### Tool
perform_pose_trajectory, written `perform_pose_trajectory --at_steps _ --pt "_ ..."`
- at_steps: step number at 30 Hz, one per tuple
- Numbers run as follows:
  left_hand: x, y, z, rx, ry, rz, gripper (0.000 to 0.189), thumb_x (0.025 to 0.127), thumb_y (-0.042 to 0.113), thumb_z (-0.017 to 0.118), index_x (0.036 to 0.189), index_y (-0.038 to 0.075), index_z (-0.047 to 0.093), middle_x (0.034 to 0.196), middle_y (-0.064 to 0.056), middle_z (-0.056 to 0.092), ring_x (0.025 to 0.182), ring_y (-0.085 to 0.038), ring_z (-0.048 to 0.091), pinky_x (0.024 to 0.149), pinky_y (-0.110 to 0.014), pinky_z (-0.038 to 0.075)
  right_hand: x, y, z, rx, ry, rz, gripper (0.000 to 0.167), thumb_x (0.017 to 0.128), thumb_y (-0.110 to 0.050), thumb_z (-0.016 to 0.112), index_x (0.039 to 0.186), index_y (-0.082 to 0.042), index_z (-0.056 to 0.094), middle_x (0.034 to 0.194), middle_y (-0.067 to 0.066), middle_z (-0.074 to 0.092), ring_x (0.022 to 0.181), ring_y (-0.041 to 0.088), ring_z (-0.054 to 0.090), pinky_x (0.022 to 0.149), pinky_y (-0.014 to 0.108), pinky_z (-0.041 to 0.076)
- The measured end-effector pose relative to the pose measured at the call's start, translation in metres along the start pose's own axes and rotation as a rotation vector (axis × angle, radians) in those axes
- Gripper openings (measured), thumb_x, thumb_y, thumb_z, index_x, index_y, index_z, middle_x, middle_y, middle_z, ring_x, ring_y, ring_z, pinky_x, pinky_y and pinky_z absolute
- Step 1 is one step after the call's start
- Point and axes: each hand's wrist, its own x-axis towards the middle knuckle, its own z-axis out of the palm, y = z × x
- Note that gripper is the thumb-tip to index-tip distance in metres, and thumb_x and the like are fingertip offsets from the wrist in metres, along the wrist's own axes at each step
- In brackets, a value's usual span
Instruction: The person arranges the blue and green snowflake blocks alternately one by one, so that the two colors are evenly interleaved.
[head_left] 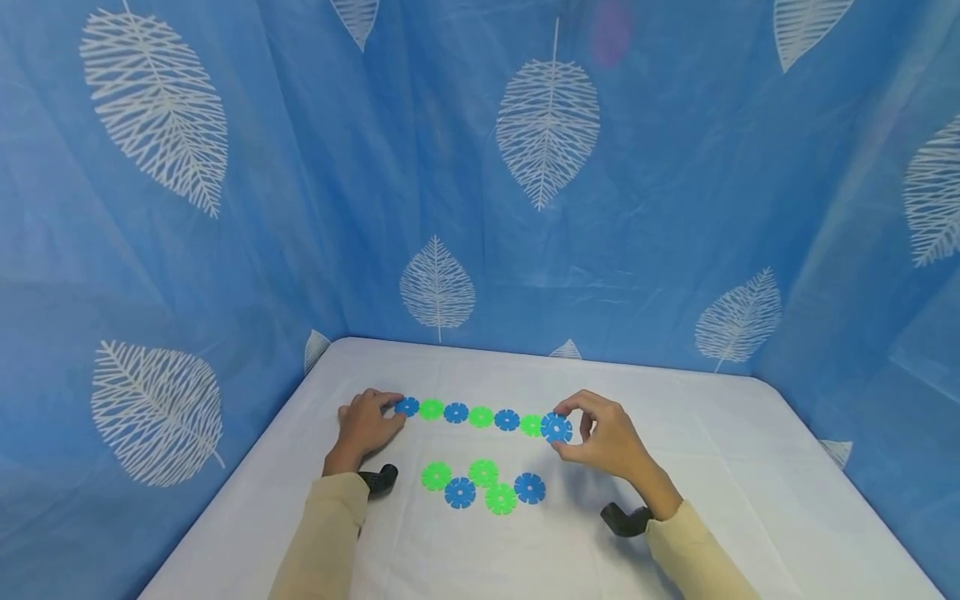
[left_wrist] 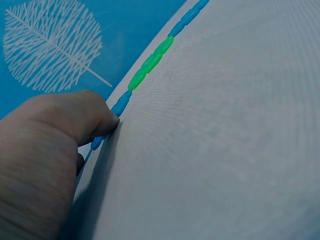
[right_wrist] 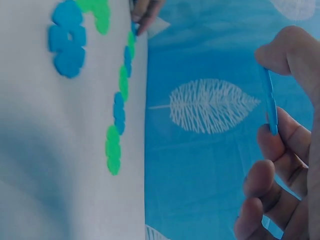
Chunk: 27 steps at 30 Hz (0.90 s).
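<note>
A row of flat notched plastic discs, blue and green in turn, crosses the white table. My left hand (head_left: 367,429) pinches the blue disc (head_left: 407,407) at the row's left end between thumb and forefinger; in the left wrist view the thumb covers part of it. Between the thumb and forefinger of my right hand (head_left: 606,433), another blue disc (head_left: 557,428) is held by its edges. The right wrist view shows this held disc (right_wrist: 270,100) edge-on, lifted off the table and apart from the green disc (right_wrist: 113,150) at the row's right end.
Nearer me on the white table (head_left: 465,558) lies a loose cluster of discs, among them a green disc (head_left: 437,477) and a blue disc (head_left: 530,488). A blue leaf-patterned curtain (head_left: 630,250) stands behind the table and along its sides. Black wrist mounts (head_left: 624,520) sit under both wrists.
</note>
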Motion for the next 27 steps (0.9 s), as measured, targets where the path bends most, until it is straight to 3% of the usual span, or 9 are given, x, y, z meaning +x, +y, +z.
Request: perform_pose_trajectory --at_steps 12,27 --pt "0.0 0.003 -0.001 -0.018 -0.004 -0.006 0.041 0.085 0.035 0.068 0.124 0.022 0.072 0.119 -0.01 0.065 0.11 -0.03 0.057 0.083 -0.047 0.03 0.012 0.026 0.011 0.015 0.037 0.21 0.039 0.068 -0.024 0.09 0.102 -0.021 0.072 0.097 -0.005 0.072 0.055 0.004 0.049 0.053 0.024 0.043" --pt "-0.001 0.002 0.0 -0.012 0.008 -0.011 0.041 0.085 0.035 0.068 0.124 0.023 0.072 0.122 -0.01 0.065 0.112 -0.029 0.057 0.083 -0.047 0.03 0.005 0.056 0.025 0.012 -0.1 0.515 0.038 0.072 -0.034 0.088 0.104 -0.018 0.072 0.103 0.002 0.069 0.056 0.013 0.053 0.049 0.028 0.044"
